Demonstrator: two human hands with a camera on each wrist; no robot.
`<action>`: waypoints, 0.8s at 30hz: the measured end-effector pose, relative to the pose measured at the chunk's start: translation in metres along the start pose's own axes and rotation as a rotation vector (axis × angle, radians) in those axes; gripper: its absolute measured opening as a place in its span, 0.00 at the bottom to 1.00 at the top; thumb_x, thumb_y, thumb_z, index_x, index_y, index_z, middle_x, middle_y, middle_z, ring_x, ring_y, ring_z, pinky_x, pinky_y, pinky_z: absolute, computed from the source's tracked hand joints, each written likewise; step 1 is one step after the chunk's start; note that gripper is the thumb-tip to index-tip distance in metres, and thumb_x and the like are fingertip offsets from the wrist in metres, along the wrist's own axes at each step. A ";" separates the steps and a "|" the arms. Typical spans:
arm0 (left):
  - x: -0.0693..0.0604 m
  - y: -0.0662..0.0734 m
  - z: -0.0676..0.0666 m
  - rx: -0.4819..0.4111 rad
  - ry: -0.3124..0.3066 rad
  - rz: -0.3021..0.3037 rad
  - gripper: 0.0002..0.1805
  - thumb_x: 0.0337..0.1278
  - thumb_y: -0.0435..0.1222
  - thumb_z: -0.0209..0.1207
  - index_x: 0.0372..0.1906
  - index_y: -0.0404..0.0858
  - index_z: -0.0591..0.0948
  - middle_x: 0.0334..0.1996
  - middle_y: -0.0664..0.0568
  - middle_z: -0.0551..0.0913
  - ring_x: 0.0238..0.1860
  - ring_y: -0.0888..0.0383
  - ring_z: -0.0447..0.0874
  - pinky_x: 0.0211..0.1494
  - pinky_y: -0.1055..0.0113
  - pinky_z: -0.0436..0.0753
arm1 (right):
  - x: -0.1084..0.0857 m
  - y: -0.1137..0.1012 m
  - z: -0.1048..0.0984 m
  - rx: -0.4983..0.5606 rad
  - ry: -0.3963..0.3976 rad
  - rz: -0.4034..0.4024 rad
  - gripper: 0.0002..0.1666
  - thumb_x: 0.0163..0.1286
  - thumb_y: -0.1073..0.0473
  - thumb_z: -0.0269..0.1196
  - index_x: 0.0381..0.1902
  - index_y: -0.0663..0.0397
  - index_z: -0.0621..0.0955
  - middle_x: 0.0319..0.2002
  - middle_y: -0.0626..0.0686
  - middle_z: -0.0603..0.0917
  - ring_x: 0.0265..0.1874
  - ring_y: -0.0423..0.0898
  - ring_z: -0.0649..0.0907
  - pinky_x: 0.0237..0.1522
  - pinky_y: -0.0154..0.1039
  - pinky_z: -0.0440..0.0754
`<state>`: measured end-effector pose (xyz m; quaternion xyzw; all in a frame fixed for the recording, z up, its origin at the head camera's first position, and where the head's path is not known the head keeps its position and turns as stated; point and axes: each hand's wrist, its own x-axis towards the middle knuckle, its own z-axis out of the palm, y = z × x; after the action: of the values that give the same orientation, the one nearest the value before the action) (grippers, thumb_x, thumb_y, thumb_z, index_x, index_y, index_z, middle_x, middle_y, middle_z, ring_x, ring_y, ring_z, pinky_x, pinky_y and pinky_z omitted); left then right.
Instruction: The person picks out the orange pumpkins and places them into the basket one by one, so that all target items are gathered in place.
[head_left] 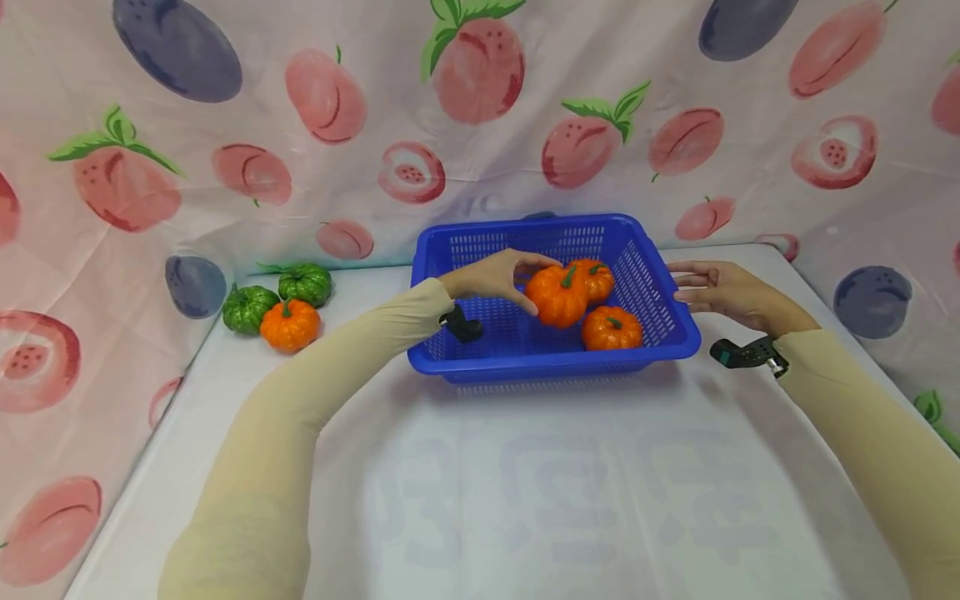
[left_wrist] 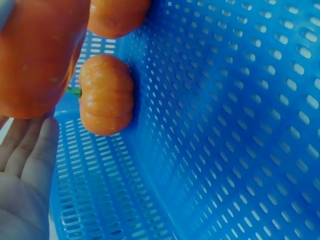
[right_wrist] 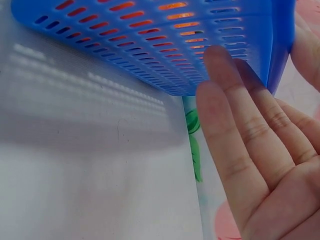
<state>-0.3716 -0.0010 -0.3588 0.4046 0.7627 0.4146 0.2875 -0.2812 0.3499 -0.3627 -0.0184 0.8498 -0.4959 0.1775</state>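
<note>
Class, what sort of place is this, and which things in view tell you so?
Probably a staged recording corner, perhaps indoors: a fruit-print cloth hangs as a backdrop, a white-covered table stands before it, and black wrist-worn devices suggest filming.

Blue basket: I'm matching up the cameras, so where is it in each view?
Head: the blue basket sits just right of centre.
Left wrist: it fills the right side and lower middle.
Right wrist: its slotted wall spans the top.
Shared landmark: orange pumpkins in it, showing only through slots in the right wrist view.
</note>
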 end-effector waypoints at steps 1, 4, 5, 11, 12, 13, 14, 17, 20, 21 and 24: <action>0.000 0.000 0.000 -0.003 -0.007 0.000 0.42 0.43 0.30 0.70 0.68 0.36 0.65 0.68 0.47 0.67 0.69 0.54 0.65 0.70 0.64 0.68 | 0.000 0.000 0.000 0.003 0.001 0.000 0.43 0.67 0.53 0.60 0.73 0.58 0.54 0.49 0.34 0.79 0.41 0.27 0.81 0.50 0.34 0.83; 0.000 0.000 0.000 -0.023 -0.032 -0.009 0.42 0.43 0.29 0.70 0.68 0.36 0.65 0.68 0.46 0.67 0.69 0.53 0.64 0.71 0.63 0.67 | 0.000 0.000 0.000 0.006 -0.001 0.002 0.43 0.67 0.53 0.60 0.73 0.58 0.54 0.47 0.32 0.79 0.41 0.27 0.81 0.49 0.33 0.83; 0.001 0.000 0.000 -0.024 -0.040 -0.012 0.43 0.43 0.28 0.70 0.68 0.36 0.65 0.68 0.46 0.67 0.69 0.53 0.64 0.71 0.62 0.66 | 0.000 0.000 -0.001 0.008 -0.003 0.001 0.43 0.67 0.54 0.60 0.73 0.58 0.54 0.48 0.32 0.79 0.41 0.27 0.81 0.49 0.34 0.83; 0.000 -0.002 0.000 0.004 -0.093 -0.018 0.43 0.42 0.29 0.70 0.68 0.37 0.65 0.67 0.45 0.67 0.68 0.52 0.66 0.72 0.61 0.65 | 0.001 0.002 -0.002 0.008 -0.013 -0.004 0.42 0.68 0.55 0.59 0.72 0.59 0.54 0.51 0.36 0.79 0.42 0.28 0.82 0.49 0.34 0.83; 0.000 -0.003 0.000 0.007 -0.101 -0.020 0.43 0.42 0.29 0.70 0.68 0.37 0.65 0.67 0.45 0.68 0.68 0.52 0.67 0.72 0.62 0.65 | 0.001 0.002 -0.002 0.006 -0.014 -0.005 0.42 0.68 0.55 0.59 0.72 0.60 0.54 0.50 0.35 0.79 0.41 0.28 0.82 0.49 0.34 0.83; 0.000 -0.003 0.000 0.009 -0.111 -0.024 0.43 0.42 0.29 0.70 0.68 0.37 0.65 0.67 0.45 0.68 0.68 0.52 0.67 0.72 0.62 0.65 | 0.001 0.002 -0.002 0.006 -0.014 -0.006 0.42 0.68 0.55 0.59 0.72 0.60 0.54 0.50 0.35 0.80 0.41 0.28 0.82 0.49 0.34 0.83; 0.001 -0.003 0.000 0.011 -0.120 -0.024 0.43 0.42 0.29 0.70 0.68 0.37 0.65 0.67 0.45 0.68 0.67 0.53 0.67 0.72 0.63 0.66 | 0.001 0.002 -0.002 0.007 -0.015 -0.007 0.42 0.68 0.55 0.59 0.72 0.60 0.54 0.49 0.34 0.80 0.41 0.28 0.82 0.49 0.35 0.83; 0.002 -0.003 0.001 0.035 -0.140 -0.018 0.42 0.43 0.29 0.70 0.68 0.37 0.66 0.66 0.46 0.69 0.67 0.53 0.68 0.71 0.66 0.66 | 0.001 0.002 -0.001 0.008 -0.014 -0.005 0.42 0.68 0.55 0.59 0.72 0.60 0.54 0.47 0.32 0.80 0.41 0.28 0.82 0.50 0.35 0.83; 0.003 -0.002 0.002 0.052 -0.156 -0.010 0.41 0.43 0.30 0.70 0.67 0.37 0.66 0.66 0.45 0.69 0.67 0.54 0.68 0.71 0.67 0.66 | 0.001 0.002 -0.001 0.007 -0.014 -0.001 0.42 0.68 0.55 0.60 0.72 0.60 0.54 0.47 0.32 0.79 0.41 0.28 0.82 0.50 0.34 0.83; 0.003 -0.001 0.002 0.058 -0.162 -0.010 0.41 0.44 0.30 0.70 0.67 0.37 0.66 0.66 0.46 0.69 0.67 0.54 0.67 0.71 0.68 0.66 | 0.001 0.001 -0.002 0.006 -0.014 0.000 0.42 0.68 0.54 0.60 0.72 0.60 0.54 0.47 0.32 0.79 0.41 0.28 0.82 0.49 0.34 0.83; 0.006 0.000 0.002 0.061 -0.177 -0.021 0.41 0.44 0.31 0.70 0.67 0.38 0.67 0.67 0.47 0.68 0.69 0.54 0.65 0.72 0.67 0.65 | 0.001 0.001 -0.002 0.008 -0.016 0.001 0.42 0.68 0.54 0.60 0.73 0.59 0.54 0.47 0.32 0.79 0.41 0.28 0.82 0.49 0.33 0.83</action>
<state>-0.3730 0.0049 -0.3602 0.4402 0.7509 0.3506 0.3457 -0.2826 0.3517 -0.3625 -0.0210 0.8466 -0.4988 0.1846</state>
